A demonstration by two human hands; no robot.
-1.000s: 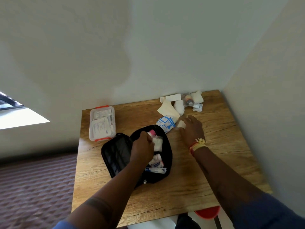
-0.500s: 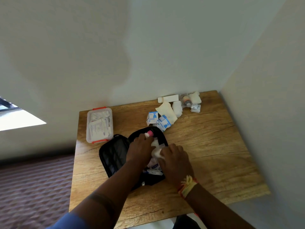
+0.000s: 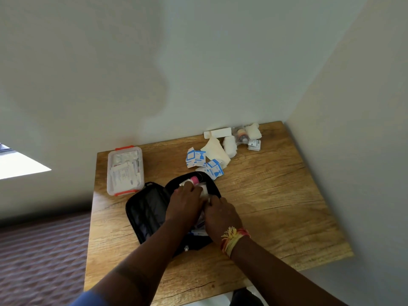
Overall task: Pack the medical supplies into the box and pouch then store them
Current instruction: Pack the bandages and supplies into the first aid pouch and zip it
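Note:
A black zip pouch (image 3: 148,208) lies open in the middle of the wooden table (image 3: 276,195). Both hands are inside its right half. My left hand (image 3: 185,202) grips a white bottle with a pink cap (image 3: 195,179) at the pouch's far end. Beside it, my right hand (image 3: 220,215) presses a white bandage roll (image 3: 204,191) down among the packed items. A clear plastic box (image 3: 124,170) with orange latches, lid on and holding paper sachets, stands to the left of the pouch.
Loose supplies lie at the table's far right corner: two blue-and-white packets (image 3: 195,159), a beige gauze pad (image 3: 215,149), a white roll (image 3: 229,145), a long white box (image 3: 217,132), a small wrapped vial (image 3: 241,134). Walls close in behind and on the right.
My right hand picked up a white roll from near the blue packets and carried it back into the pouch. The left hand stayed on the bottle.

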